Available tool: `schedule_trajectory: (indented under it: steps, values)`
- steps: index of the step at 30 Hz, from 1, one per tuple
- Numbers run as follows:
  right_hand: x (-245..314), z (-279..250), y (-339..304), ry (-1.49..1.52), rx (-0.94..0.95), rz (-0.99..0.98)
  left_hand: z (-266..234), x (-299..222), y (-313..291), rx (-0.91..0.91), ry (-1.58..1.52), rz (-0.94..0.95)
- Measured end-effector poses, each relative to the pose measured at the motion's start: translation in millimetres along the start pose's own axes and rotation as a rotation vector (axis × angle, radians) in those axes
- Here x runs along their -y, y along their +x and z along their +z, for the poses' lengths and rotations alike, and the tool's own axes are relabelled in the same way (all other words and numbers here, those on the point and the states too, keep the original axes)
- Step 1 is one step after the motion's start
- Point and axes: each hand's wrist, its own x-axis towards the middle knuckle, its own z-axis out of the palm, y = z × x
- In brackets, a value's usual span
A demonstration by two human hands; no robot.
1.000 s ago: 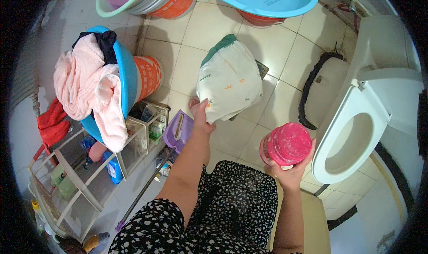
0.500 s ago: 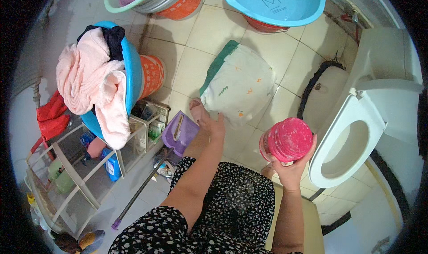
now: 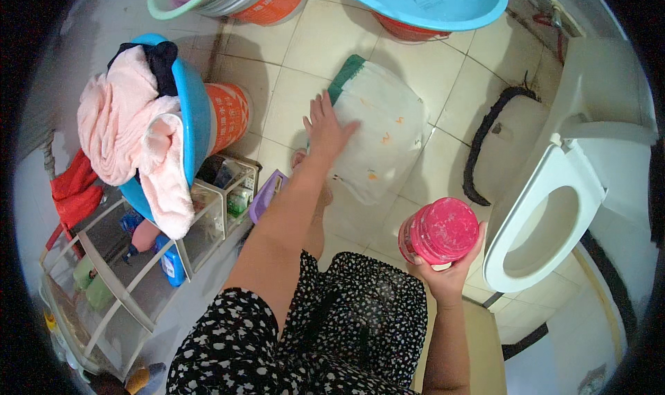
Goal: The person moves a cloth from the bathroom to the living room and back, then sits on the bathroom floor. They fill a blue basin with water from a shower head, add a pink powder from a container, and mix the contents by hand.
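Observation:
My left hand (image 3: 330, 127) has its fingers spread over the left side of a pale cloth (image 3: 384, 132). That cloth has a green edge and small orange marks, and it covers something bulky on the floor or lies bunched there; I cannot tell which. Whether my palm presses on it or hovers just above is unclear. In my right hand (image 3: 447, 274) is a pink plastic jar (image 3: 443, 232) with a pink lid dusted in whitish residue. My fingers wrap round its right side and underside, and it is held up near the toilet seat.
To the right stands a white toilet (image 3: 540, 229) with its seat in view. A blue basin (image 3: 429, 3) rests on a red bucket at the back. At left, pink towelling (image 3: 131, 111) hangs over a blue tub (image 3: 197, 111), above a shelf rack (image 3: 118, 277) of bottles. A purple dustpan (image 3: 267, 195) is beside my arm.
My left hand has moved forward from the near edge of the cloth to its left side, fingers now spread. The jar in my right hand is slightly lower.

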Motion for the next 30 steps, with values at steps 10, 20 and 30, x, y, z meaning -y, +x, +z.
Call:
schedule_trajectory:
  steps: [10, 20, 30]
  values:
    - [-17, 0, 11, -0.081, -0.022, -0.03, 36, 49, 22, 0.455, -0.645, -0.556]
    - [5, 10, 23, 0.086, 0.055, -0.021, 71, 105, -142, 0.096, -1.278, -0.928]
    - [111, -15, 15, -0.178, 0.211, -0.19, -142, -91, -174, 0.576, -0.675, 0.372]
